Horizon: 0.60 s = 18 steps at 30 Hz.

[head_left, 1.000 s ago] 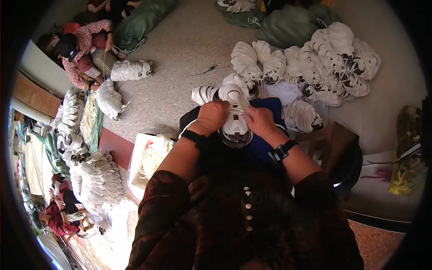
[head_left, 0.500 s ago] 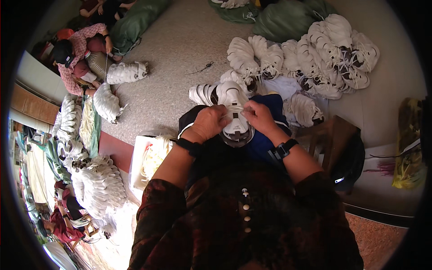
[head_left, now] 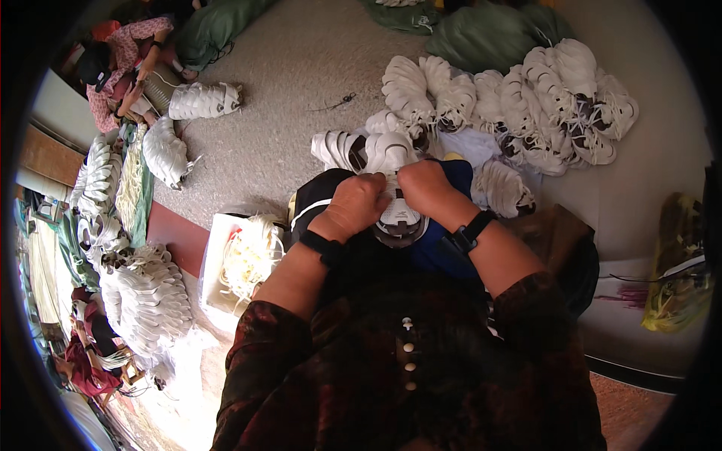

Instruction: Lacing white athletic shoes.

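A white shoe upper (head_left: 401, 216) with dark openings and a rounded grey end lies on my lap, over dark and blue cloth. My left hand (head_left: 361, 201) is closed at its left side, and my right hand (head_left: 427, 192) is closed on its upper right part. Both hands pinch thin white shoelace at the upper's middle, though the fingers mostly cover it. A stack of nested white uppers (head_left: 389, 152) lies just beyond my hands, with a further white stack (head_left: 338, 149) to its left.
More white stacks (head_left: 519, 109) lie at the far right before a green sack (head_left: 496, 37). A white box (head_left: 214, 259) of pale laces stands left. Co-workers sit at the far left (head_left: 101, 75) and lower left (head_left: 90, 368). A dark box (head_left: 556, 240) stands at my right.
My right hand has turned over and moved slightly left, now covering more of the upper. The view has shifted a little. The far-left co-worker's hands have come together.
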Available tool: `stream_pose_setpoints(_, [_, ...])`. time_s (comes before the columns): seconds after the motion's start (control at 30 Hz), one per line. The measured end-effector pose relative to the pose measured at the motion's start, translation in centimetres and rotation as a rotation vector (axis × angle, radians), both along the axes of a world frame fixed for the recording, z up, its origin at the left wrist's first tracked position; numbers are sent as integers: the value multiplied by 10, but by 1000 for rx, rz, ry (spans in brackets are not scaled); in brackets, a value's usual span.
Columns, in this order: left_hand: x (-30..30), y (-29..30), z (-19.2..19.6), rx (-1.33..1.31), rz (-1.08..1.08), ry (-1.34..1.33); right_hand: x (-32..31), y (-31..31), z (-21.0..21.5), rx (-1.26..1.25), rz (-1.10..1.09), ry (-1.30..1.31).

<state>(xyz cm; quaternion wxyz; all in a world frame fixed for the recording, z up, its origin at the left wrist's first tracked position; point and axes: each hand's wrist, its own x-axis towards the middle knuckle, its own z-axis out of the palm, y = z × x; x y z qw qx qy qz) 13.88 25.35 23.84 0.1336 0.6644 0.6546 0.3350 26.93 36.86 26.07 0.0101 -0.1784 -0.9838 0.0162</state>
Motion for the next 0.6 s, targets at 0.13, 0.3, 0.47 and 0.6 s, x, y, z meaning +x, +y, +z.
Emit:
stream_pose_setpoints(0.13, [1,4,-3,-44,4,24,-11,6,7,25,13,21])
stream_pose_setpoints(0.3, [-1,2,-5,-116,38,13,-3,22,-16,-36,-44,279])
stream_pose_setpoints(0.47, [-3,1,-4,-105,49,-122,35,31,-42,-1249,-391,563])
stream_pose_setpoints(0.6, [-3,1,-7,-90,62,-153,36,26,-44,-1175,-346,578])
